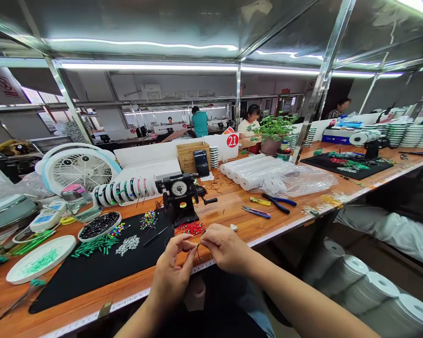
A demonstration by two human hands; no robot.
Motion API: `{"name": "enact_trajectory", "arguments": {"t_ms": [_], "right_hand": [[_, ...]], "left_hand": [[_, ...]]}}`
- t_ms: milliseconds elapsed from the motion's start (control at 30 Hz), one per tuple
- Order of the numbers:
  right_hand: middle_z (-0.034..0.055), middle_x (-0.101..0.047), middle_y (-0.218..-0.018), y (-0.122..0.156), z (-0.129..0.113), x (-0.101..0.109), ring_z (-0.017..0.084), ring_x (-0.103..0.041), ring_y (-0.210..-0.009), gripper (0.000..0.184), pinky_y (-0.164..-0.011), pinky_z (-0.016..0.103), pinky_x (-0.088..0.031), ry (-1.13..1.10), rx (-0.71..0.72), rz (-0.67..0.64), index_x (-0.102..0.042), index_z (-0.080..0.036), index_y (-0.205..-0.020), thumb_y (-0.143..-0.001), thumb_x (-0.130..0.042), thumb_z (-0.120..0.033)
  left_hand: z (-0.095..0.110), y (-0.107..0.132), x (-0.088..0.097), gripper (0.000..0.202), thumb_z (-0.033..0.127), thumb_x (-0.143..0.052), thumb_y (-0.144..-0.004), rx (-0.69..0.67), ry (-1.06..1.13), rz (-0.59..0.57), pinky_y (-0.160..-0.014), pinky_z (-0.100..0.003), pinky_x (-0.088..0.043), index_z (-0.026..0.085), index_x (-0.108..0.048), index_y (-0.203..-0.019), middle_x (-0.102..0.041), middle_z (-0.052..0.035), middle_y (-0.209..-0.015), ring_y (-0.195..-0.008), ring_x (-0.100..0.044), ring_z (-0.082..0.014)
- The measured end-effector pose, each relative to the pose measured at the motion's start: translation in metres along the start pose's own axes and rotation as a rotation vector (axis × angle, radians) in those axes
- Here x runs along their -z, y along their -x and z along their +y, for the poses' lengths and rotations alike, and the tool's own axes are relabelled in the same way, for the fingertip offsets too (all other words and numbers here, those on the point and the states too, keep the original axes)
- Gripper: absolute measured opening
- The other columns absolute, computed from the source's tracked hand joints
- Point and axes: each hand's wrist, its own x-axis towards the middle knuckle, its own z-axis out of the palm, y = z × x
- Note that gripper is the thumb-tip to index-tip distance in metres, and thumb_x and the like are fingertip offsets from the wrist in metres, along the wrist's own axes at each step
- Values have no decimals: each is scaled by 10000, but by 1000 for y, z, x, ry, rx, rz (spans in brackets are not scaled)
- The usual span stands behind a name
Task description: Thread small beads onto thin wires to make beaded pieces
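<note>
**Thin dark strand (pixel 198 253) held at the front edge of a crowded wood-grain table (pixel 229 211)**

At far left, a shallow white round plate (pixel 16 276) carries small pale-green pieces. Behind it stands a white desk fan with a round grille (pixel 81 169). A white oval dish (pixel 80 234) heaped with glossy black pieces comes next, near green stick-like pieces (pixel 95 246) and a patch of small silvery pieces (pixel 128 245) on a flat black mat (pixel 91 281). Multicoloured round-headed pieces (pixel 149 219) lie farther back, and a row of white spools (pixel 125 192) stands behind.

At the middle, the left hand (pixel 172 267) has its thumb and forefinger brought together on the strand. Just beside it, the right hand (pixel 227 246) pinches the strand between thumb and forefinger; its other fingers are curled in. The strand's lower end hangs free between the hands.

Directly beyond them, a black metal machine with a round dial and side crank (pixel 181 197) blocks the way back, with small red pieces (pixel 190 228) strewn before it.

To the right lie pliers with blue-and-black handles (pixel 280 204), near white rolls in clear plastic (pixel 241 170). Behind is a green leafy plant in a brown pot (pixel 273 129). A shiny slanting metal post (pixel 320 84) stands before another black mat (pixel 377 171), farther right.
</note>
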Motion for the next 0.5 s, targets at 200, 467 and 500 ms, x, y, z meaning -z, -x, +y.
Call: {"name": "enact_trajectory", "arguments": {"t_ms": [200, 467, 500], "right_hand": [[39, -522, -779, 4, -2, -2, 148, -499, -769, 196, -693, 253, -400, 32, -21, 13, -618, -162, -824, -879, -434, -126], [20, -515, -745, 6, -3, -4, 141, -492, -776, 176, -696, 247, -387, -51, -45, 74, -624, -160, -854, -862, -455, -110], [18, -515, -743, 6, -3, -4, 138, -493, -774, 177, -694, 244, -385, -58, -49, 74, -629, -161, -859, -860, -460, -109]], "left_hand": [[1, 1, -1, 275, 265, -543, -831, 20, -4, -15, -610, -244, -521, 229, -464, -1092, -609, -28, -852, -835, -608, -179], [-4, -1, 0, 275, 253, -561, -824, -52, -27, 4, -709, -258, -530, 246, -476, -1085, -616, -2, -836, -802, -614, -150], [-3, -1, 0, 275, 249, -559, -826, -61, -35, -1, -727, -260, -527, 246, -474, -1088, -617, 2, -830, -799, -614, -146]]}}
